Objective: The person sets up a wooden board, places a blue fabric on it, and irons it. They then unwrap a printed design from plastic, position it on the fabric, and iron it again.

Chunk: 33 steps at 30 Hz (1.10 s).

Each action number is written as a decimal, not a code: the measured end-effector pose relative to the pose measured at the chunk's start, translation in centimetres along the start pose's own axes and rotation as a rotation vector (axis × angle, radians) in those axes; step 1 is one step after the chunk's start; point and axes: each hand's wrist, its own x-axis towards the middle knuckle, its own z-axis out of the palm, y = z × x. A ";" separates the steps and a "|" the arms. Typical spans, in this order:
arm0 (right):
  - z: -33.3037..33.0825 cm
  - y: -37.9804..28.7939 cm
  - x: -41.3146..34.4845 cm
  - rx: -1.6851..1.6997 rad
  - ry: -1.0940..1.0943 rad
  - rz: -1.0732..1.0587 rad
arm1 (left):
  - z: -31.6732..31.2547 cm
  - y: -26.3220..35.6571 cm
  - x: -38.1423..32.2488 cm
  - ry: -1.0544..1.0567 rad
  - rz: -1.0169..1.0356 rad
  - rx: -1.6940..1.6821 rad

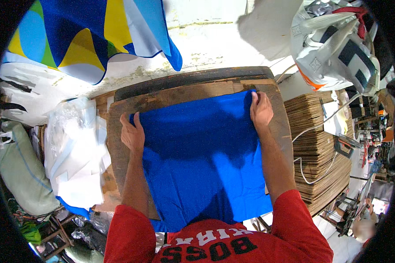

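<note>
A blue piece of cloth lies spread over a worn wooden board. My left hand pinches its far left corner between thumb and fingers. At the far right corner, my right hand grips the cloth the same way. The far edge runs nearly straight between both hands, slanting up to the right. Towards my body the fabric hangs down over the near edge of the board, with light creases. Shadows of my head and arms fall across it.
Left of the board sit white sheets under clear plastic, beside a green sack. A tall stack of cardboard stands at right, a white cable over it. A patterned cloth and a stuffed white bag hang above. A person is far right.
</note>
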 end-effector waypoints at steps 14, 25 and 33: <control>-5.4 -1.6 -7.5 -0.055 -0.176 0.431 | -4.6 -1.7 -9.1 -0.088 -0.345 -0.242; -5.9 2.5 -4.9 -0.342 -0.258 0.204 | -4.8 -6.4 -7.4 -0.117 -0.183 0.133; -6.1 7.3 -3.6 -0.311 -0.171 0.094 | -5.0 -12.8 -6.4 -0.102 0.008 0.221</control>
